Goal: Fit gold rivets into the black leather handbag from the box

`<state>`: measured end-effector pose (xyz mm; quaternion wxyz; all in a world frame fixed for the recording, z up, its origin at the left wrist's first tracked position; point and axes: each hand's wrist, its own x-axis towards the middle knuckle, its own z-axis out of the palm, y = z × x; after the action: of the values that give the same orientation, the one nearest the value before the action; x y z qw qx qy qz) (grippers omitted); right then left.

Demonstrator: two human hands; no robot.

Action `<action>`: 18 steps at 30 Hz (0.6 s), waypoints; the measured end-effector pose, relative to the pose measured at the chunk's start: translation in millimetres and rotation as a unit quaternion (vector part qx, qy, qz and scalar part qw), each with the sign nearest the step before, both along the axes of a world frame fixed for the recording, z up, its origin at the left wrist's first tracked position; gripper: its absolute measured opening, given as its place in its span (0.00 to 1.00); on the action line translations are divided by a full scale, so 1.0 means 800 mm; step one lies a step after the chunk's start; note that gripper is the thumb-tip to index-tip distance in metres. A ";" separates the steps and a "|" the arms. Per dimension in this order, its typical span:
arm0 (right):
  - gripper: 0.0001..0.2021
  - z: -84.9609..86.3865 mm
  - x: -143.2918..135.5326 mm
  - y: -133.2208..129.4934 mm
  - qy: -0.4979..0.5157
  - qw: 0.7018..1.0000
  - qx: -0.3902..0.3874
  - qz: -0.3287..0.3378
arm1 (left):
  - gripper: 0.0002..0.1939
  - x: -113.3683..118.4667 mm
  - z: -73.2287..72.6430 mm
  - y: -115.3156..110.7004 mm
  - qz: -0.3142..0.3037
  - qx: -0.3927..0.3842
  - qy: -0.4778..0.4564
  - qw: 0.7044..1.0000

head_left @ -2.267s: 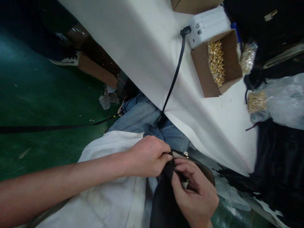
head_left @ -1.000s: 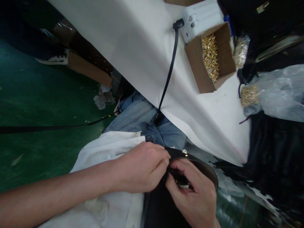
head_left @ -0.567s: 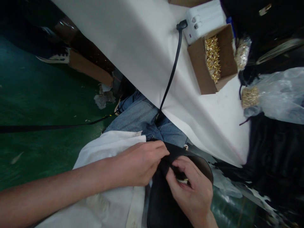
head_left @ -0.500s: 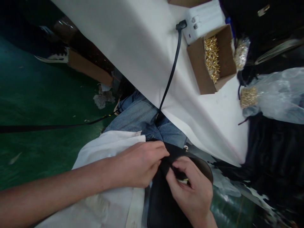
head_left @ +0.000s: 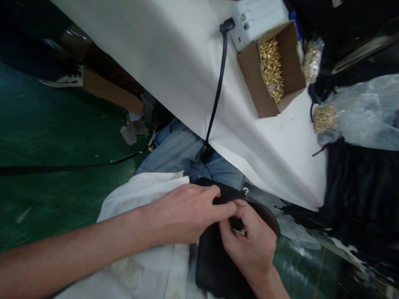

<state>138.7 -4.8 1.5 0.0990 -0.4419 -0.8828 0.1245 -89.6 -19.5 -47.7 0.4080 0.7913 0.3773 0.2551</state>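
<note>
A black bag, smooth like leather, lies across my lap, with a small metal zipper pull at its far edge. My left hand is closed at the bag's upper part, its fingers bent onto the black material. One of its fingers reaches across to the fingertips of my right hand. That right hand is closed too, thumb and fingers pinching the black material near the opening. A glint of metal shows between the right fingers. The exact spot pinched is hidden by both hands.
A white-covered table slopes across ahead. It bears a cardboard box of small gold metal pieces, a white power adapter with a black cable, and a plastic bag. A co-worker's shoe shows at left.
A finger of my left hand has stretched right to meet my right fingertips; the black fold between the hands is now covered. The table items appear slightly up and left.
</note>
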 end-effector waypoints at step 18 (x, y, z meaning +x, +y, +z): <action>0.07 -0.011 0.000 -0.008 0.010 0.999 -0.016 0.042 | 0.09 -0.003 0.002 0.041 -0.054 0.045 0.091 0.993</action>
<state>139.0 -11.4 -7.0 0.0953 -0.4049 -0.8974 0.1469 -91.9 13.6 -45.8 0.3491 0.8480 0.3578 0.1763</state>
